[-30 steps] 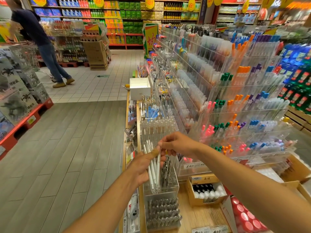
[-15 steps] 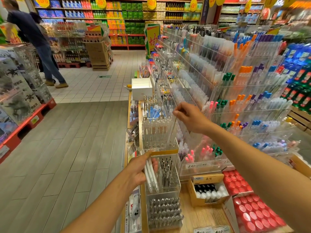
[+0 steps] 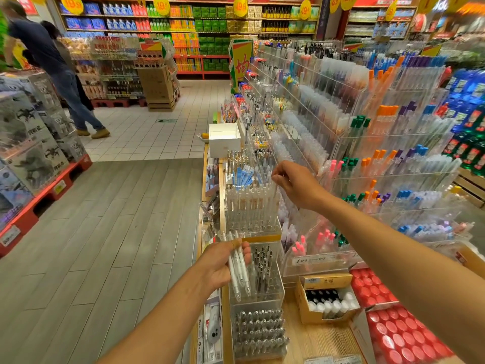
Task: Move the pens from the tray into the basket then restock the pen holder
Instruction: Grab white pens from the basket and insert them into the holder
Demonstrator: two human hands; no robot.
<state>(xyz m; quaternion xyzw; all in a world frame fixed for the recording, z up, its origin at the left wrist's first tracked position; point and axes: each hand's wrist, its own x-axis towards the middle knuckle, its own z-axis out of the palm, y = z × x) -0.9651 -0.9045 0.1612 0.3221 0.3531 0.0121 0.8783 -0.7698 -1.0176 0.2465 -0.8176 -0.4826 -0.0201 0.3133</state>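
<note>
white pens (image 3: 237, 269): a small bundle, lying slanted in the left hand (image 3: 219, 266), tips pointing down over the front edge of a clear holder of dark pens (image 3: 262, 269); fingers curling round the barrels. single clear pen (image 3: 273, 198): being pinched at its top by the right hand (image 3: 294, 183), standing at the right edge of the clear pen holder (image 3: 250, 208), which is holding a row of upright clear pens. cardboard box (image 3: 325, 298) of black and white caps sitting to the right on the wooden tabletop (image 3: 315, 342). tiered acrylic racks (image 3: 393, 164) rising right of that. open aisle floor (image 3: 105, 232) lying to the left.
</note>
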